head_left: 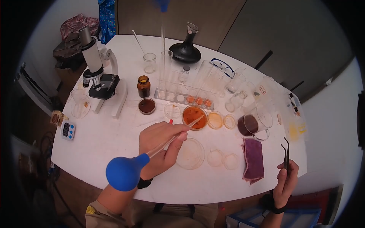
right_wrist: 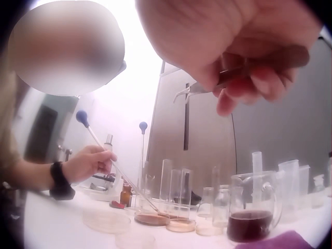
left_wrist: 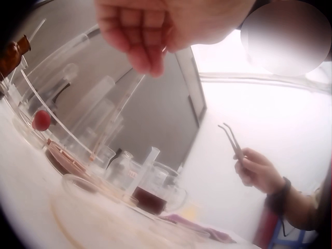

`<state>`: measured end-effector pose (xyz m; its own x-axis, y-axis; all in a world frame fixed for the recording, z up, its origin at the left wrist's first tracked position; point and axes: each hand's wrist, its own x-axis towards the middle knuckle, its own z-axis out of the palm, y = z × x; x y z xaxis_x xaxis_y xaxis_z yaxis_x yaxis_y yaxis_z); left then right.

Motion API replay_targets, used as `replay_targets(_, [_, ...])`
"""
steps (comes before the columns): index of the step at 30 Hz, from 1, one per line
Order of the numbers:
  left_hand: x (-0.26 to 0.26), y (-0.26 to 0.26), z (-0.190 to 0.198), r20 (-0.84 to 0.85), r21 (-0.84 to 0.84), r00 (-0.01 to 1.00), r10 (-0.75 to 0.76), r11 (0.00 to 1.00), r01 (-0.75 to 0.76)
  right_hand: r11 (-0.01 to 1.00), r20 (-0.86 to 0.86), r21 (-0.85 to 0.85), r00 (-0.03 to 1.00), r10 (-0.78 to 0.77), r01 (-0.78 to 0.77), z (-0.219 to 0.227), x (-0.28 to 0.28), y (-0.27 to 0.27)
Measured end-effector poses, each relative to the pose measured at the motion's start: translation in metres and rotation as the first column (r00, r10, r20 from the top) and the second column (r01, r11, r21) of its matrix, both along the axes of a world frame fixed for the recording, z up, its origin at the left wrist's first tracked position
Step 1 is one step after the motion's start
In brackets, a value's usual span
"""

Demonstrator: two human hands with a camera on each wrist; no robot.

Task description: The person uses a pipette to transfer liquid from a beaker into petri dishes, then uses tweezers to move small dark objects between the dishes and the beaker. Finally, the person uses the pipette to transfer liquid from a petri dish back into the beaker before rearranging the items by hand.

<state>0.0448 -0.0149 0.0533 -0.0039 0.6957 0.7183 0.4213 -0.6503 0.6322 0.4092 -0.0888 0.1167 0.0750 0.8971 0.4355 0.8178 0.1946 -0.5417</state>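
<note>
My left hand (head_left: pixel 161 146) pinches the glass stem of a pipette (head_left: pixel 163 147) between thumb and fingers; its blue rubber bulb (head_left: pixel 123 174) hangs toward me. The pipette's tip reaches over the dish of orange-brown material (head_left: pixel 194 117); in the right wrist view the tip is at that dish (right_wrist: pixel 151 218), contact unclear. At the right, my right hand (head_left: pixel 286 184) holds dark bent tweezers (head_left: pixel 286 157) raised, their tips apart with nothing between them. An empty-looking clear dish (head_left: pixel 190 153) lies just right of my left hand.
A microscope (head_left: pixel 102 85) and a timer (head_left: pixel 68 130) stand left. Behind the dishes are a brown bottle (head_left: pixel 143 87), a tube rack (head_left: pixel 184 99) and a dark flask (head_left: pixel 185 52). A jug of dark liquid (head_left: pixel 248 125) and a purple cloth (head_left: pixel 253 159) are right.
</note>
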Motion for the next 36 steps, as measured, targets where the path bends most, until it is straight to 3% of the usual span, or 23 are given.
replay_targets(1, [-0.001, 0.001, -0.001, -0.009, 0.032, 1.000, -0.002, 0.999, 0.002, 0.997, 0.009, 0.041, 0.998, 0.058, -0.058, 0.005, -0.003, 0.008])
replay_targets(3, [0.001, -0.001, -0.005, -0.043, 0.067, 0.999, 0.024, 0.998, -0.021, 0.950, 0.264, 0.152, 0.938, 0.226, -0.272, 0.017, -0.005, 0.029])
replay_targets(5, [0.004, 0.000, -0.006, -0.076, 0.176, 0.996, 0.051, 0.984, -0.037, 0.943, 0.269, 0.146, 0.930, 0.252, -0.298, 0.034, -0.031, 0.042])
replay_targets(11, [0.009, -0.002, -0.017, -0.087, 0.197, 0.993, 0.078, 0.978, -0.060, 0.831, 0.633, 0.000, 0.643, 0.431, -0.556, 0.060, -0.098, 0.094])
replay_targets(12, [0.009, -0.003, -0.018, -0.098, 0.182, 0.993, 0.070, 0.982, -0.051, 0.826, 0.633, -0.002, 0.639, 0.437, -0.564, 0.063, -0.111, 0.105])
replay_targets(14, [0.008, -0.003, -0.016, -0.109, 0.167, 0.992, 0.067, 0.985, -0.048, 0.750, 0.696, -0.025, 0.527, 0.488, -0.661, 0.066, -0.135, 0.127])
replay_targets(21, [0.010, -0.004, -0.015, -0.151, 0.152, 0.985, 0.087, 0.986, -0.064, 0.677, 0.752, -0.170, 0.349, 0.558, -0.716, 0.039, -0.206, 0.187])
replay_targets(23, [0.008, -0.006, -0.011, -0.177, 0.142, 0.980, 0.096, 0.987, -0.071, 0.614, 0.757, -0.276, 0.227, 0.613, -0.739, 0.031, -0.222, 0.199])
replay_targets(28, [0.012, -0.008, -0.011, -0.134, 0.128, 0.990, 0.055, 0.991, -0.037, 0.555, 0.753, -0.260, 0.195, 0.629, -0.790, 0.010, -0.252, 0.213])
replay_targets(36, [0.012, -0.009, -0.010, -0.123, 0.164, 0.991, 0.049, 0.986, -0.028, 0.545, 0.741, -0.352, 0.130, 0.659, -0.761, -0.012, -0.269, 0.221])
